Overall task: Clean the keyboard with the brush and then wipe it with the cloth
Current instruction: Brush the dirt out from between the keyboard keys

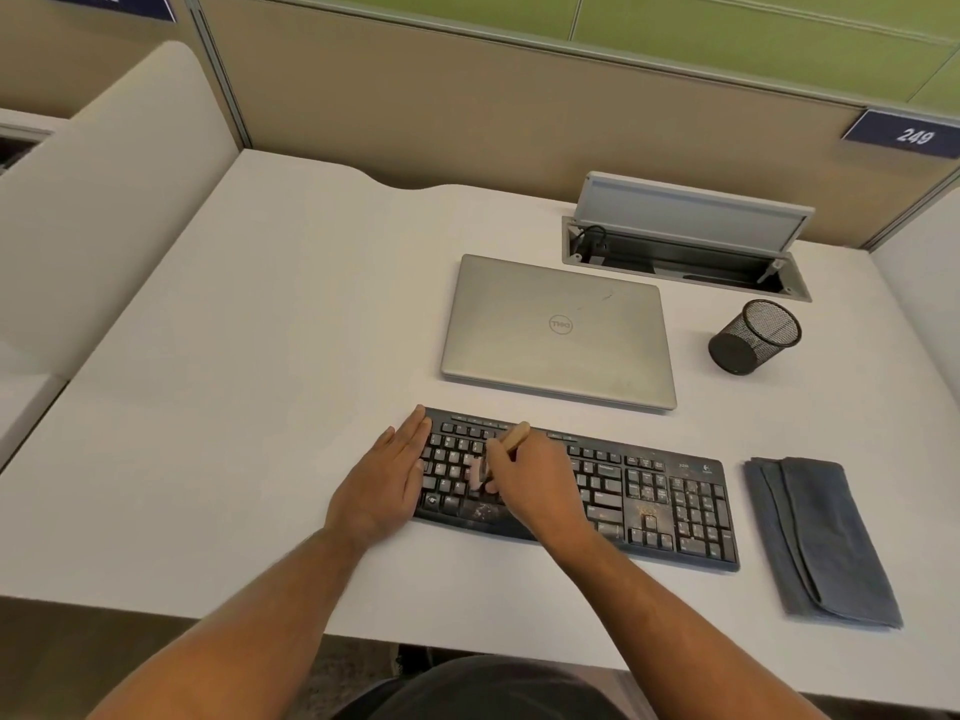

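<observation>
left hand: laid flat, fingers straight and together, resting on the left end of the keyboard with the palm half on the worktop. Not gripping anything, just pressing down on it.
right hand: fingers curled round the brush, grip low on the handle, forearm coming in at a slant from bottom right.
brush: wooden handle pokes up and away past the knuckles; the light bristle end is down on the left-side letter keys, bit blurry there.
keyboard: black, sits near the front edge of the worktop, angled a little. You can see specks of dirt around the arrow keys and near the spacebar.
cloth: dark grey-blue, folded, lying just right of the keyboard, not touching it, nobody's hand on it.
other stuff: closed silver laptop behind the keyboard, black mesh pen cup tipped on its side to the right of that, cable box with its lid flipped up at the back.
</observation>
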